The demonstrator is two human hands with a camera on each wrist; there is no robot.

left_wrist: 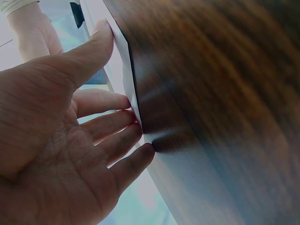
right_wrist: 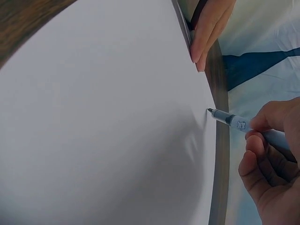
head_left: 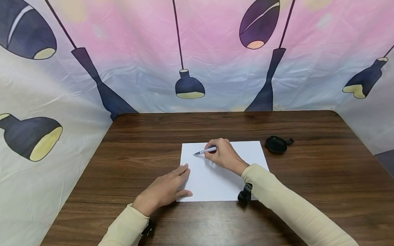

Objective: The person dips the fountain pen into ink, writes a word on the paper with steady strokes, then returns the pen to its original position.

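A blank white sheet of paper [head_left: 205, 184] lies flat on the brown wooden table [head_left: 145, 139]. My right hand [head_left: 225, 155] pinches a pale gel pen [head_left: 205, 151] over the upper left part of the sheet. In the right wrist view the pen [right_wrist: 241, 124] shows a small printed figure on its barrel, and its tip is right at the paper. My left hand [head_left: 166, 187] rests on the sheet's left edge with fingers spread and extended. The left wrist view shows its fingertips [left_wrist: 130, 102] along the paper's edge.
A small black case [head_left: 276, 144] with a strap lies right of the paper. Each wrist wears a black camera, the right one [head_left: 245, 193] over the sheet's lower edge. Behind the table hangs a cloth [head_left: 143, 77] printed with lamps.
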